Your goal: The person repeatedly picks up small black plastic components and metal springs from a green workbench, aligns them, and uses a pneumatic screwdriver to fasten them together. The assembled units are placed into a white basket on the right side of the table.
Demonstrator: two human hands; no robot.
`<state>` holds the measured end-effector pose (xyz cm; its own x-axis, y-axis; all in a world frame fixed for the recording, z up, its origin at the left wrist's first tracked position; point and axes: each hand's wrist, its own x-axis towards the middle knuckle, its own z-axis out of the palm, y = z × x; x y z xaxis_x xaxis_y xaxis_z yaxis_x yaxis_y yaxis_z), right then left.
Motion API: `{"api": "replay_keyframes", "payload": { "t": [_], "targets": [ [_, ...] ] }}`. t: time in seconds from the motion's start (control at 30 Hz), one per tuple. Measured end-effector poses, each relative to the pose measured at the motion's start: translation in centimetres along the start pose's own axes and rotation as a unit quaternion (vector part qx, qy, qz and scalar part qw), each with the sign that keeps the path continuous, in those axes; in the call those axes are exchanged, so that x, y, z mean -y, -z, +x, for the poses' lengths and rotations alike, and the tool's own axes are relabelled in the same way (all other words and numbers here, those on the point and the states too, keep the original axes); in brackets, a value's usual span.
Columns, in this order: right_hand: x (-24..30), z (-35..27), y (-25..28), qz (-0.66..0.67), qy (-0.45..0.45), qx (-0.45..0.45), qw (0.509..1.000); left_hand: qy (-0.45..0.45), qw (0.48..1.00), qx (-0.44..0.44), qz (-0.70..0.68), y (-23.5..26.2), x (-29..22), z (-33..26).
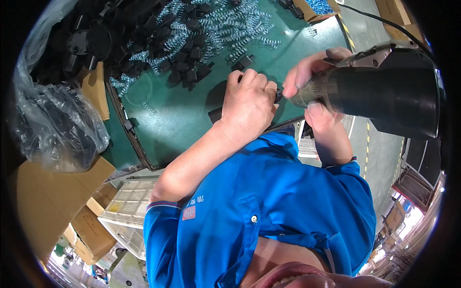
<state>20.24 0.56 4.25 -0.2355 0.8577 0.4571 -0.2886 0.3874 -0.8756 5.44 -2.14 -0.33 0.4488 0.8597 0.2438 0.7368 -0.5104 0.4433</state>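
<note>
My left hand is closed, its fingers curled round a black plastic part that sticks out past the palm on the left; most of it is hidden. My right hand grips the narrow, greyish front end of a black, corded power tool, which looks like an electric screwdriver, with thumb below and fingers above. The tool lies level, its tip pointing left at a small dark piece beside my left fingers. Whether tip and part touch cannot be made out. A small black piece lies just beyond my left knuckles.
Many coil springs and black plastic blocks are heaped on the green tabletop. A clear plastic bag and cardboard stand at left, above a white crate. A carton of small blue items sits far right; a cable hangs there.
</note>
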Motion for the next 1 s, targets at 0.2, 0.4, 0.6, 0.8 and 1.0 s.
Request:
{"api": "replay_keyframes", "payload": {
  "t": [0.2, 0.4, 0.6, 0.8, 1.0],
  "targets": [
    [-0.1, 0.3, -0.2, 0.022, 0.02, 0.036, 0.999, 0.004, 1.0, 0.002, -0.013, 0.2, 0.1, -0.1],
    [0.9, 3.1, 2.4, 0.071, -0.005, 0.085, 0.994, 0.018, 0.999, 0.011, -0.046, 0.4, 0.1, -0.1],
    [-0.7, 4.7, 5.8, -0.494, -0.043, -0.011, 0.868, 0.063, 0.953, -0.008, -0.297, 3.4, 1.5, 0.4],
    [-3.7, 2.9, 6.2, -0.692, -0.176, 0.08, 0.695, 0.295, 0.389, 0.047, -0.871, 3.5, 1.3, -0.1],
    [0.1, 1.4, 3.6, -0.266, -0.031, 0.133, 0.954, 0.301, 0.404, 0.039, -0.863, 3.5, 0.3, -0.4]
  ]
}}
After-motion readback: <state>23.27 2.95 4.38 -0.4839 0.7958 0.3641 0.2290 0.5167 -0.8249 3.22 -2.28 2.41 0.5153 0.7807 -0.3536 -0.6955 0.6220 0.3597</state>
